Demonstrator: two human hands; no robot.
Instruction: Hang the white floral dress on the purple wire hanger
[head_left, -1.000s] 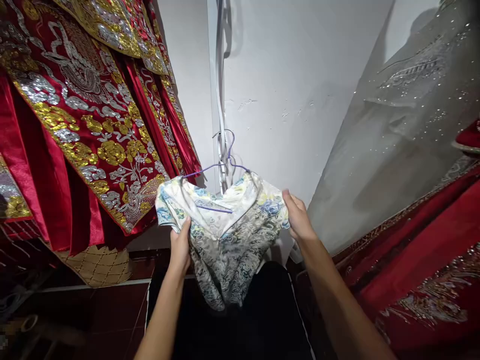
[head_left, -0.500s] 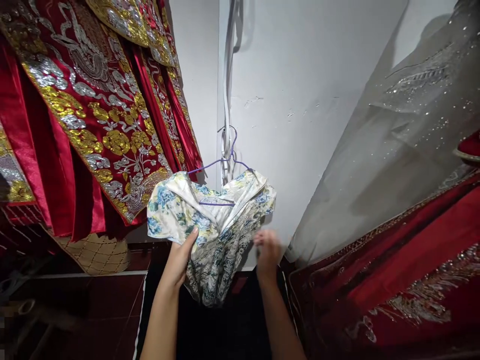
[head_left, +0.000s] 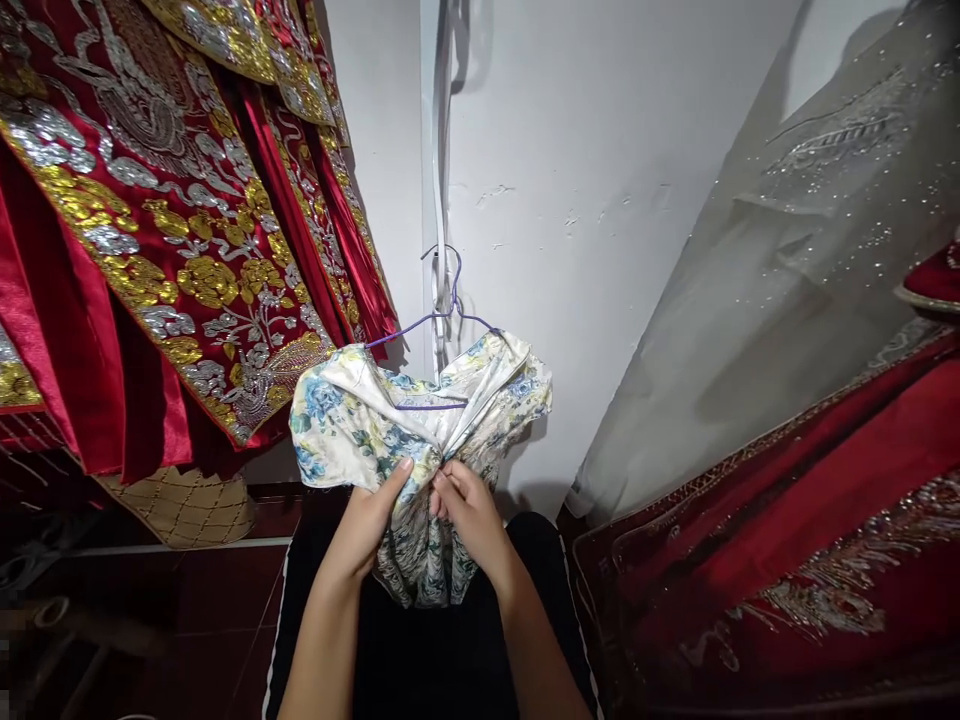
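Note:
A short-sleeved floral dress, white with blue and yellow flowers, hangs on a thin purple hanger in front of me. The hanger's hook is at a white upright strip by the wall. My left hand grips the dress at its left front, thumb on top and the other fingers behind the cloth. At the bottom of the V-neck, my right hand pinches the front of the dress, fingers curled together. The lower part of the dress gathers and falls below both hands.
Red garments with gold and silver embroidery hang at the left. A sheer, glittering pale gown and a red embroidered garment are close on the right. Behind the dress stands a white wall.
My right hand has moved left from beside the dress onto its front below the neckline, where it now pinches the cloth. My left hand keeps its grip.

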